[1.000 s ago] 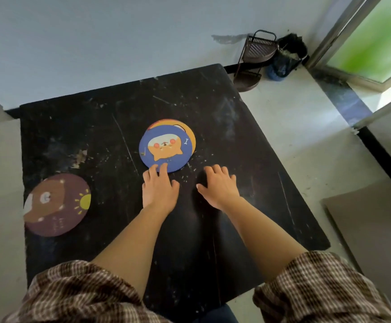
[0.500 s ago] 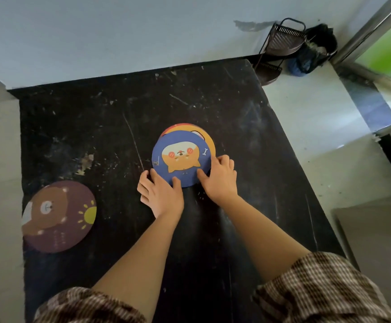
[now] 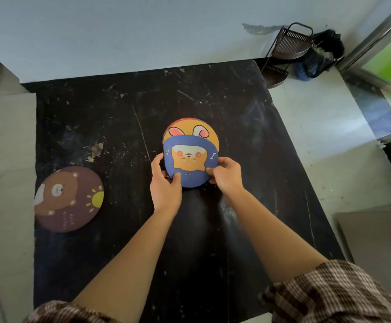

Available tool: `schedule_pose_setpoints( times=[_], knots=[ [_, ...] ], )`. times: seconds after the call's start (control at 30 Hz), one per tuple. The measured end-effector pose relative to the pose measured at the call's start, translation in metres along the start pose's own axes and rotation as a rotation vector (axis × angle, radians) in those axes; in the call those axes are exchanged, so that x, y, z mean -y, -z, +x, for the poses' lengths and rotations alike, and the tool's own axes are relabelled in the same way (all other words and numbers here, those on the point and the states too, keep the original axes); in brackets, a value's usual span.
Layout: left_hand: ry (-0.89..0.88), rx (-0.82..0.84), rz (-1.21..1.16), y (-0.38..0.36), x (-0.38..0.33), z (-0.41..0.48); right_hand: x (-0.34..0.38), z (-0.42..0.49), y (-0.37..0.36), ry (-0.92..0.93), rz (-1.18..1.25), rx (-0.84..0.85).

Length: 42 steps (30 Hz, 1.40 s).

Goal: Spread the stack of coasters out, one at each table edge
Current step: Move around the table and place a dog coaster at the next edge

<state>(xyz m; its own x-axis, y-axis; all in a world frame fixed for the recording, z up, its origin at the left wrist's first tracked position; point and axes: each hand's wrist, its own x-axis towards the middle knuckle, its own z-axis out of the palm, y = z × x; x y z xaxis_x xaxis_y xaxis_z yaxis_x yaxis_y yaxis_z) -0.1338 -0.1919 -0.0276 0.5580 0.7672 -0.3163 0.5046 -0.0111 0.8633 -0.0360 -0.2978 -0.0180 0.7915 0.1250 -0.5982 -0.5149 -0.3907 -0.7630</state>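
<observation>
Fingers [image 3: 176,178] of both hands pinched on the blue coaster [image 3: 190,164], near edge raised off the orange coaster [image 3: 191,130]

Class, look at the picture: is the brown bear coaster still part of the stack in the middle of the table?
No, the brown bear coaster lies alone at the table's left edge, apart from the blue coaster both hands grip.

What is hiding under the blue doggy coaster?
Under the blue coaster peeks an orange coaster with pink-and-white bunny ears. Its face is covered. A thin reddish rim beyond it hints at another coaster, but that one is hidden.
</observation>
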Motion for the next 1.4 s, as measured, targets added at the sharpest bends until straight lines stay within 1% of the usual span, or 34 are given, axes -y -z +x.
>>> schedule_pose_setpoints(
  times=[0.13,0.2,0.27,0.33,0.37,0.47,0.57,0.63,0.7,0.73,0.77,0.8,0.83,0.9,0.93,0.97,1.0,1.07,1.17,1.3,1.4],
  knots=[
    [0.022,0.191,-0.095,0.020,0.004,-0.021,-0.023,-0.028,0.027,-0.141,0.075,0.142],
    [0.041,0.310,-0.153,0.031,0.005,-0.035,-0.037,-0.043,0.041,-0.164,0.093,0.152],
    [0.013,0.438,-0.181,0.045,0.004,-0.046,-0.045,-0.054,0.057,-0.146,0.058,0.129],
    [-0.018,0.591,-0.150,0.057,0.002,-0.058,-0.049,-0.065,0.073,-0.072,-0.016,0.102],
    [-0.020,0.668,-0.120,0.061,0.000,-0.064,-0.049,-0.071,0.081,-0.020,-0.048,0.114],
    [-0.031,0.845,0.006,0.065,-0.009,-0.082,-0.045,-0.088,0.100,0.133,-0.171,0.248],
    [-0.064,0.906,0.088,0.060,-0.018,-0.103,-0.047,-0.106,0.115,0.266,-0.396,0.412],
    [-0.098,0.852,0.101,0.057,-0.014,-0.117,-0.056,-0.117,0.124,0.340,-0.492,0.469],
    [-0.103,0.668,0.063,0.057,-0.002,-0.130,-0.071,-0.124,0.132,0.343,-0.434,0.452],
    [-0.073,0.563,0.013,0.056,0.008,-0.137,-0.078,-0.128,0.134,0.324,-0.378,0.426],
    [-0.011,0.470,-0.036,0.055,0.019,-0.145,-0.087,-0.132,0.137,0.298,-0.334,0.404],
    [0.091,0.400,-0.076,0.054,0.031,-0.154,-0.096,-0.136,0.140,0.256,-0.294,0.384],
    [0.225,0.365,-0.113,0.055,0.043,-0.164,-0.105,-0.138,0.141,0.205,-0.259,0.365],
    [0.479,0.394,-0.199,0.055,0.064,-0.182,-0.121,-0.142,0.141,0.105,-0.176,0.326],
    [0.549,0.424,-0.228,0.056,0.072,-0.191,-0.128,-0.143,0.139,0.057,-0.133,0.308],
    [0.579,0.440,-0.236,0.055,0.078,-0.198,-0.135,-0.145,0.137,0.020,-0.095,0.293],
    [0.580,0.430,-0.230,0.053,0.083,-0.203,-0.140,-0.147,0.135,-0.007,-0.065,0.282],
    [0.536,0.341,-0.199,0.047,0.088,-0.211,-0.150,-0.151,0.129,-0.038,-0.042,0.260],
    [0.421,0.244,-0.063,0.043,0.093,-0.210,-0.162,-0.156,0.122,-0.043,-0.147,0.202],
    [0.274,0.221,0.138,0.046,0.098,-0.210,-0.177,-0.158,0.120,-0.061,-0.283,0.134],
    [0.199,0.216,0.234,0.047,0.099,-0.213,-0.184,-0.160,0.121,-0.048,-0.356,0.137]
  ],
)
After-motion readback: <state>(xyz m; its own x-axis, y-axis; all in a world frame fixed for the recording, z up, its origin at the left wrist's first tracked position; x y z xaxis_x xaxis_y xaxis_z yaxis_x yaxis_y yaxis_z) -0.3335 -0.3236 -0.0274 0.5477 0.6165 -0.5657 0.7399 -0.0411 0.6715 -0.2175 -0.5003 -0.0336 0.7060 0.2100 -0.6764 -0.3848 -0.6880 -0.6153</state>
